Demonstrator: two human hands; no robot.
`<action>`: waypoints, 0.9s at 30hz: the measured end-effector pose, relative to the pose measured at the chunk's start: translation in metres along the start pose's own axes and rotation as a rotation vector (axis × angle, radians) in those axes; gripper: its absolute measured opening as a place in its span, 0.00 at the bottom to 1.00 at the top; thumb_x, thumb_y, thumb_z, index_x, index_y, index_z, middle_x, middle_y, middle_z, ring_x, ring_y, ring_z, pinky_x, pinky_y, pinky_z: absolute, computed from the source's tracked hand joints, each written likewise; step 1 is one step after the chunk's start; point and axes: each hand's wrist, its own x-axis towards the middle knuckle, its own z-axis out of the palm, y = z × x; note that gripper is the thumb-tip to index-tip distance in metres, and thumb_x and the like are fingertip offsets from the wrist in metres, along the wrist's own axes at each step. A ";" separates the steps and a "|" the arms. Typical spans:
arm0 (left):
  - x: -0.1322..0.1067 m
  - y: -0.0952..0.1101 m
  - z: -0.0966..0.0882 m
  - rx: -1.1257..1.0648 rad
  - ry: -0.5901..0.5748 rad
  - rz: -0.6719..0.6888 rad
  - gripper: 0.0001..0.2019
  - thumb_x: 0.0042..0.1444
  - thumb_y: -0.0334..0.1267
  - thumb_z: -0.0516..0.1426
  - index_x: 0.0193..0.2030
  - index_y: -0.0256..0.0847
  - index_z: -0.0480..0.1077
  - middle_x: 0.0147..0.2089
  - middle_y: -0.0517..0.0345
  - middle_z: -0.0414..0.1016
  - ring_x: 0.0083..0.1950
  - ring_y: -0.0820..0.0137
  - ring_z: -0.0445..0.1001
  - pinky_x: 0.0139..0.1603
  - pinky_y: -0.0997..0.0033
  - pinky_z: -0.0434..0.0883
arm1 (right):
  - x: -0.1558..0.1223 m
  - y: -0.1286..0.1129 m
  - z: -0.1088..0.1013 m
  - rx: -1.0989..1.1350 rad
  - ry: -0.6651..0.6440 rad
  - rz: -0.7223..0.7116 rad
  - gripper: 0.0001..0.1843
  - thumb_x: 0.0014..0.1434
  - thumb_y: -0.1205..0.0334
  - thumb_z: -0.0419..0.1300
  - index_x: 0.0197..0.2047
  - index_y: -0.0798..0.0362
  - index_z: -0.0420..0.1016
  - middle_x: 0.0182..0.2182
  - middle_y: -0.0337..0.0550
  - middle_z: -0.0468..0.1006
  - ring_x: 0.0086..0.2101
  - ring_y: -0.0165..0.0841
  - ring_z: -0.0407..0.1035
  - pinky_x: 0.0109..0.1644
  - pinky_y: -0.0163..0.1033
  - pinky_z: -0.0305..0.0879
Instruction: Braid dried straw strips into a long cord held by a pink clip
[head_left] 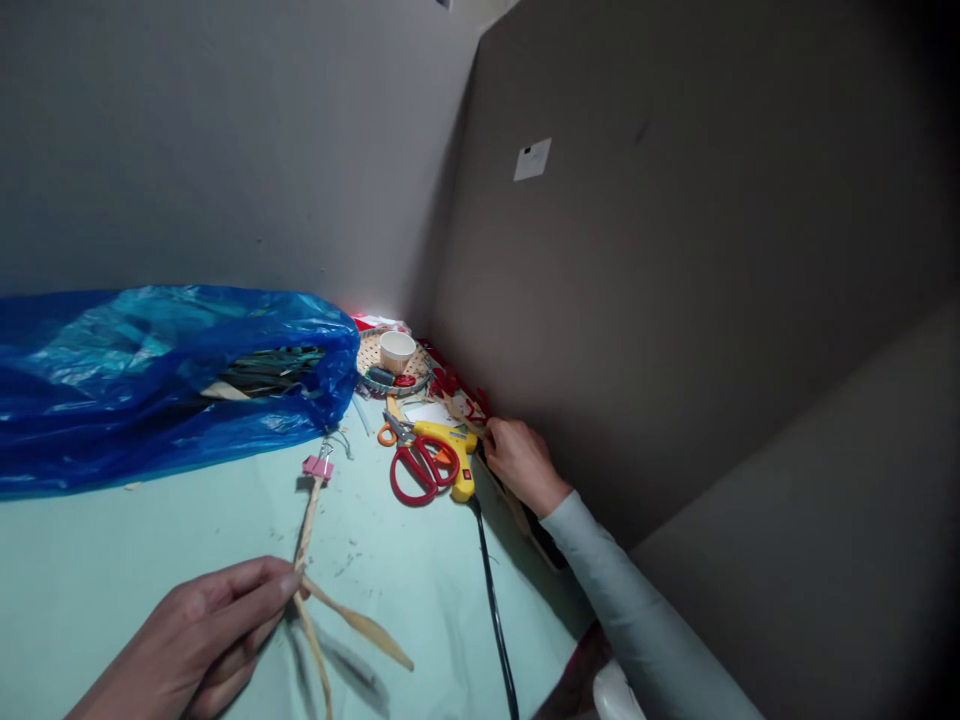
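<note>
My left hand (pixel 240 620) pinches a braid of pale dried plant strips (pixel 308 525) between thumb and fingers. At its far end a pink binder clip (pixel 318 467) grips the braid on the pale green tabletop. Two loose strip ends (pixel 367 630) hang out below my fingers. Over by the right wall, my right hand (pixel 525 460) reaches down with curled fingers, just right of a yellow glue gun (pixel 463 460). Its fingertips are partly hidden, and what they hold, if anything, cannot be made out. Red-handled scissors (pixel 412 475) lie against the glue gun.
A blue plastic bag (pixel 150 400) holding dark strips spreads along the back wall. A round woven tray (pixel 367 352) with a white cup (pixel 397 350) stands in the corner. Red bits (pixel 450 385) lie beside it. A black cord (pixel 491 590) runs from the glue gun toward me.
</note>
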 end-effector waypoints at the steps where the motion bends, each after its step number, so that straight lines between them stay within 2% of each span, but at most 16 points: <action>1: 0.000 0.001 0.000 -0.015 -0.001 -0.007 0.28 0.38 0.64 0.68 0.27 0.38 0.73 0.16 0.77 0.46 0.16 0.86 0.37 0.17 0.82 0.35 | -0.003 -0.001 -0.002 0.027 0.000 -0.011 0.11 0.67 0.59 0.59 0.48 0.56 0.75 0.45 0.47 0.77 0.44 0.37 0.74 0.48 0.46 0.71; 4: -0.002 0.005 0.001 -0.031 -0.006 -0.010 0.26 0.38 0.61 0.69 0.28 0.37 0.74 0.16 0.76 0.49 0.16 0.86 0.36 0.17 0.82 0.36 | -0.016 -0.006 -0.015 0.158 -0.030 -0.100 0.07 0.66 0.66 0.55 0.40 0.58 0.74 0.36 0.46 0.77 0.39 0.35 0.72 0.44 0.39 0.66; 8: -0.006 0.011 0.001 0.000 -0.046 0.001 0.24 0.44 0.59 0.67 0.28 0.38 0.71 0.19 0.73 0.54 0.16 0.85 0.40 0.17 0.80 0.37 | -0.044 -0.023 -0.025 0.384 -0.207 -0.275 0.09 0.65 0.63 0.53 0.34 0.56 0.69 0.31 0.41 0.76 0.31 0.30 0.68 0.33 0.33 0.60; 12: -0.013 0.018 0.005 -0.010 -0.028 0.008 0.22 0.48 0.56 0.66 0.26 0.38 0.68 0.19 0.72 0.55 0.17 0.84 0.41 0.18 0.80 0.39 | -0.076 -0.042 -0.019 0.727 -0.465 -0.343 0.04 0.66 0.62 0.52 0.40 0.53 0.63 0.32 0.40 0.76 0.31 0.29 0.67 0.34 0.33 0.61; 14: -0.016 0.020 0.007 -0.030 -0.007 0.007 0.20 0.50 0.53 0.66 0.27 0.37 0.70 0.19 0.72 0.54 0.18 0.84 0.40 0.18 0.79 0.38 | -0.092 -0.049 -0.015 0.808 -0.542 -0.357 0.05 0.68 0.60 0.53 0.43 0.52 0.62 0.30 0.37 0.73 0.31 0.29 0.65 0.36 0.33 0.60; 17: -0.017 0.020 0.009 -0.029 -0.006 0.030 0.17 0.52 0.49 0.65 0.28 0.36 0.71 0.21 0.72 0.55 0.19 0.83 0.41 0.18 0.79 0.38 | -0.114 -0.055 -0.014 0.743 -0.576 -0.382 0.13 0.73 0.53 0.48 0.38 0.50 0.64 0.26 0.34 0.69 0.29 0.29 0.64 0.39 0.34 0.60; 19: -0.018 0.019 0.008 -0.014 -0.017 0.042 0.16 0.54 0.49 0.65 0.30 0.36 0.71 0.21 0.71 0.54 0.20 0.83 0.42 0.18 0.79 0.39 | -0.126 -0.059 -0.013 0.655 -0.576 -0.378 0.21 0.74 0.50 0.42 0.33 0.50 0.63 0.26 0.36 0.68 0.31 0.30 0.64 0.42 0.36 0.60; 21: -0.018 0.019 0.007 -0.007 -0.028 0.045 0.15 0.55 0.48 0.64 0.31 0.36 0.72 0.21 0.72 0.52 0.21 0.82 0.42 0.19 0.79 0.41 | -0.135 -0.064 -0.009 0.578 -0.567 -0.372 0.24 0.74 0.48 0.40 0.31 0.50 0.62 0.28 0.38 0.69 0.34 0.33 0.65 0.43 0.37 0.60; 24: -0.018 0.018 0.005 -0.024 -0.035 0.040 0.15 0.54 0.47 0.65 0.32 0.36 0.72 0.21 0.72 0.52 0.21 0.81 0.42 0.19 0.78 0.41 | -0.143 -0.075 -0.001 0.461 -0.579 -0.344 0.25 0.72 0.47 0.41 0.28 0.50 0.62 0.26 0.41 0.67 0.30 0.34 0.61 0.37 0.39 0.57; 27: -0.018 0.017 0.005 -0.024 -0.029 0.034 0.15 0.54 0.47 0.65 0.32 0.35 0.72 0.21 0.72 0.54 0.21 0.82 0.42 0.19 0.77 0.40 | -0.144 -0.089 0.008 0.273 -0.544 -0.321 0.25 0.70 0.48 0.42 0.26 0.51 0.62 0.22 0.41 0.62 0.25 0.33 0.54 0.30 0.39 0.49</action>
